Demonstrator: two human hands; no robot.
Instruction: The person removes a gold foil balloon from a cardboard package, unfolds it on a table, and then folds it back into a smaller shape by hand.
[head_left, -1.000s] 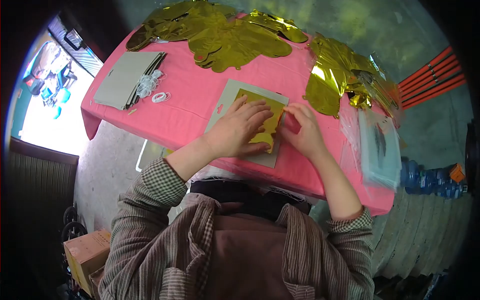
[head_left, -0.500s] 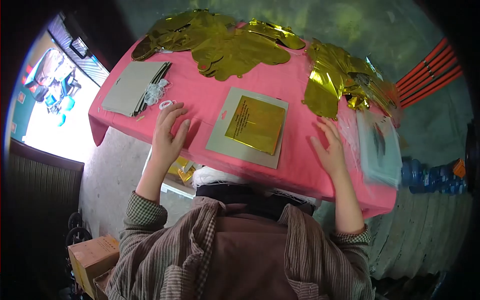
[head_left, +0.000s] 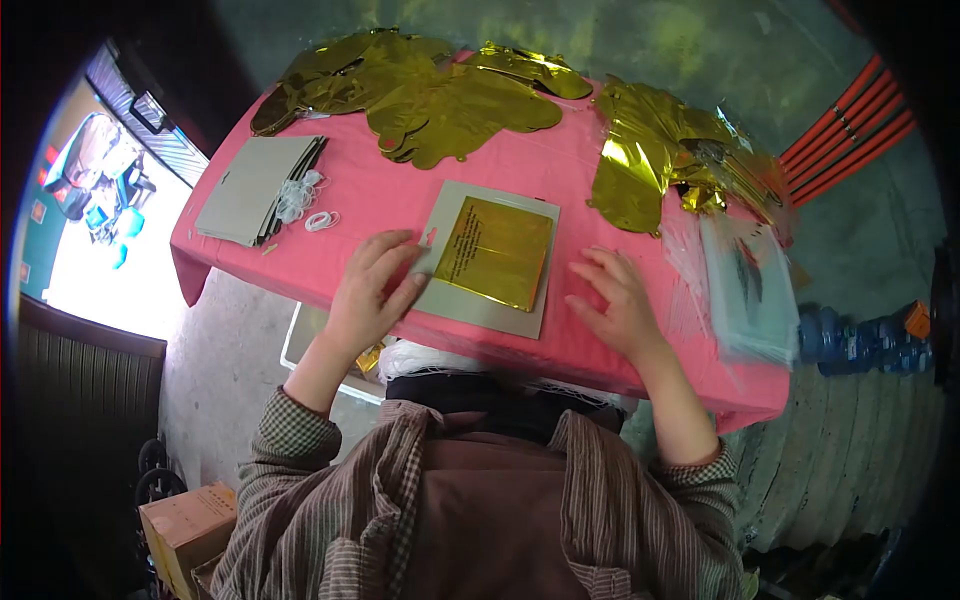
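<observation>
A folded gold foil sheet point(head_left: 494, 253) with dark print lies on a grey cardboard sheet point(head_left: 478, 315) at the near middle of the pink-covered table. My left hand point(head_left: 374, 292) is at the cardboard's left edge, fingers spread and fingertips right by its border. To the right of the cardboard, my right hand point(head_left: 615, 300) hovers close over the cloth, fingers apart and holding nothing. Left of my left hand lies a small loop of white ribbon or string point(head_left: 320, 221), beside a tangled white bundle point(head_left: 297, 197).
A stack of grey cardboard sheets point(head_left: 250, 190) sits at the table's left. Gold foil balloons point(head_left: 455, 115) spread along the far side, with more foil point(head_left: 640, 160) at the right. Clear plastic bags point(head_left: 750, 290) lie by the right edge. A cardboard box point(head_left: 188, 525) stands on the floor.
Both hands have moved inward toward the cardboard sheet: the left to the right, reaching its edge, and the right to the left. The foil and cardboard stay together.
</observation>
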